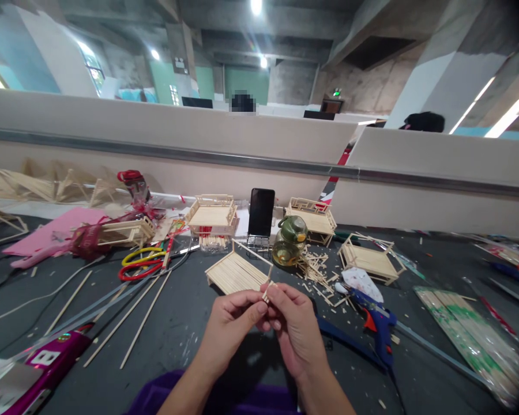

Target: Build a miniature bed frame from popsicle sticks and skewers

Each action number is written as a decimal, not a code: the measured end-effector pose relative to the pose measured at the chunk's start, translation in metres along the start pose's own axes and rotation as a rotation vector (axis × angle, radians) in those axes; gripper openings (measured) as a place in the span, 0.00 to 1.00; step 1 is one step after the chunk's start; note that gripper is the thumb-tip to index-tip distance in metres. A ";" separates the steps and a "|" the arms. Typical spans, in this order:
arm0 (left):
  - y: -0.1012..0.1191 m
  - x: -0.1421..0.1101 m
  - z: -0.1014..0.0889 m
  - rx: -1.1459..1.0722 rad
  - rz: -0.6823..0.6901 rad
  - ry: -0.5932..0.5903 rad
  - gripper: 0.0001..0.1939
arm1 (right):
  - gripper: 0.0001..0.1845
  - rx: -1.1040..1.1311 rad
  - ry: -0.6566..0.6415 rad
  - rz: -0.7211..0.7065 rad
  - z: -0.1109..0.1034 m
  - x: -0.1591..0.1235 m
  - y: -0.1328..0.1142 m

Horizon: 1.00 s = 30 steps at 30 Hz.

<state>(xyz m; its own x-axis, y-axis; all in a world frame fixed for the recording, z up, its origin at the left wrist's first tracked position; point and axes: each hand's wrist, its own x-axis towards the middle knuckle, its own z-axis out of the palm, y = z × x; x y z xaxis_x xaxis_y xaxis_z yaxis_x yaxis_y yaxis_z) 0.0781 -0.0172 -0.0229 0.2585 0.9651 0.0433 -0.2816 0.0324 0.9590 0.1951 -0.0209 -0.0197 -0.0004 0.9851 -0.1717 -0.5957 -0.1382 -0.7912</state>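
My left hand (234, 318) and my right hand (297, 316) meet in front of me, fingers closed together on a few short wooden stick pieces (267, 291). The pieces' light ends show between the fingertips; the rest is covered. Just behind my hands lies a small bed-like frame of wooden sticks (237, 272), with a thin rail raised at its back edge. To the right of my right hand rests a blue glue gun (381, 331) with an orange trigger. Cut stick bits (318, 270) lie scattered beyond that hand.
Finished-looking stick models (211, 214) stand along the partition, beside a phone (260, 212) on a wire stand. A green transparent jar (288, 248) stands right of it. Scissors (140, 269) and long sticks (145, 320) lie left; bagged sticks (467, 328) lie right.
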 end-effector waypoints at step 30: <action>-0.005 0.013 -0.033 0.357 0.162 0.332 0.16 | 0.09 -0.447 0.094 -0.371 -0.019 0.008 -0.007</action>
<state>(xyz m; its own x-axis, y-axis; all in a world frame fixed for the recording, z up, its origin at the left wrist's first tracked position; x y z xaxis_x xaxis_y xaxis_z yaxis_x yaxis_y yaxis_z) 0.0524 0.0033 -0.0361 -0.0860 0.9829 0.1631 0.0545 -0.1589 0.9858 0.2149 -0.0143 -0.0264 0.2264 0.9654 0.1292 -0.1462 0.1648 -0.9754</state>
